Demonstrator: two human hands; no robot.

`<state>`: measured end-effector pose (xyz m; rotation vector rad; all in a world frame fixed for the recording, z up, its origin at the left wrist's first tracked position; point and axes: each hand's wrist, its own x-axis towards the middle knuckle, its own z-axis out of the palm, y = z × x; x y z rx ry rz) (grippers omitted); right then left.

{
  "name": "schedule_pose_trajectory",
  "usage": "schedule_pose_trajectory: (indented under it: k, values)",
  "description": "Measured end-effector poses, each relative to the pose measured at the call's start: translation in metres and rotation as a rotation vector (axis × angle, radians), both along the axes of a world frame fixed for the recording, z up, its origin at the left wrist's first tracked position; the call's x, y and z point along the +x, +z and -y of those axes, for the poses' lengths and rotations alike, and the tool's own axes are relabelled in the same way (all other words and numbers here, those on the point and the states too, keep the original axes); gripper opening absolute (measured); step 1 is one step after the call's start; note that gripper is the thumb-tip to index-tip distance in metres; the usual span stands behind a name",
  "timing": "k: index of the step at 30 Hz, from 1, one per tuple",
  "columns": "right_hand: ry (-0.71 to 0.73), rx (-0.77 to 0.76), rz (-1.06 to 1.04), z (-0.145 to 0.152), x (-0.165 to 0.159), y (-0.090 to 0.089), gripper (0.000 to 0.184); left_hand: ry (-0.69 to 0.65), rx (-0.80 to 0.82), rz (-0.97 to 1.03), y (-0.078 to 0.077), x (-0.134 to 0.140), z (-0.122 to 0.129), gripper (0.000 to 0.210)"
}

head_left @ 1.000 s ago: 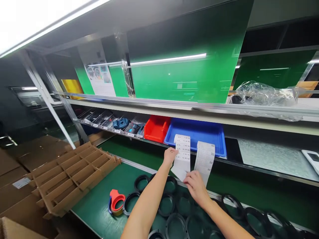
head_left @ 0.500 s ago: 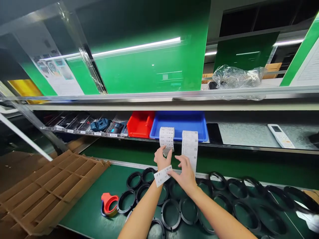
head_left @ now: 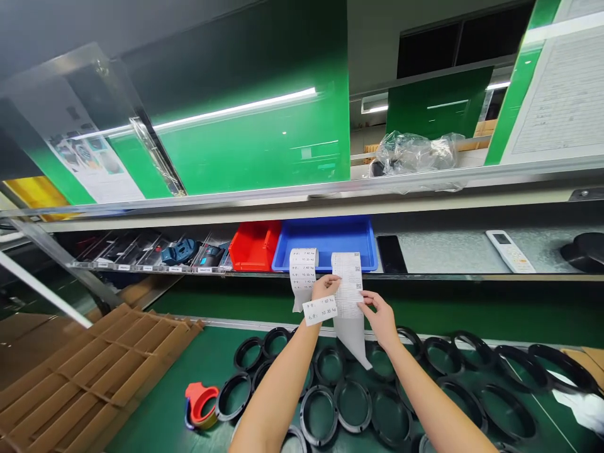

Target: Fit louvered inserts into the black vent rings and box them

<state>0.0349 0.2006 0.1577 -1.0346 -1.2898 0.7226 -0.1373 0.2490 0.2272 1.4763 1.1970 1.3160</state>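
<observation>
"Take the printed strip [head_left: 348,289] as the clock's centre. Where does it hang?"

"Over the shelf's front edge [head_left: 438,277], below the blue tray [head_left: 325,236], which is at 11 o'clock. Its blank lower end tapers down in front of the black rings [head_left: 371,409] on the green tabletop [head_left: 165,377], at 6 o'clock."

"And the hands?"

"Left hand [head_left: 325,287] at 9 o'clock, fingertips drawn together on the strip's left edge. Right hand [head_left: 380,316] at 4 o'clock, thumb and forefinger narrow, pinching the right edge."

"What's that on the left wrist?"

"A loose label [head_left: 320,310] marked 10.35 kg, lying across it at 8 o'clock. A second strip [head_left: 303,274] hangs between 9 and 10, just beside the left hand."

"Anything else on the shelf?"

"A red bin [head_left: 255,245] close to 10, touching or nearly touching the tray; I can't tell which. A flat black slab [head_left: 391,254] at 2, and a white remote [head_left: 510,250] near 3."

"On the tabletop?"

"A red tape dispenser [head_left: 194,393] at 8, near the rings."
</observation>
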Motion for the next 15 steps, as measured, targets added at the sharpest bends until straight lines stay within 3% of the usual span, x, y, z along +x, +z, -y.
schedule_pose_trajectory:
  k: [6, 15]
  values:
    - [-0.063, 0.044, 0.024, 0.013, 0.006, 0.016, 0.035, 0.02, -0.123, 0.162, 0.003, -0.004, -0.003, 0.019]
    - [0.016, 0.152, 0.022, 0.012, 0.007, 0.037, 0.032, 0.101, -0.176, 0.213, 0.015, -0.007, 0.009, 0.015]
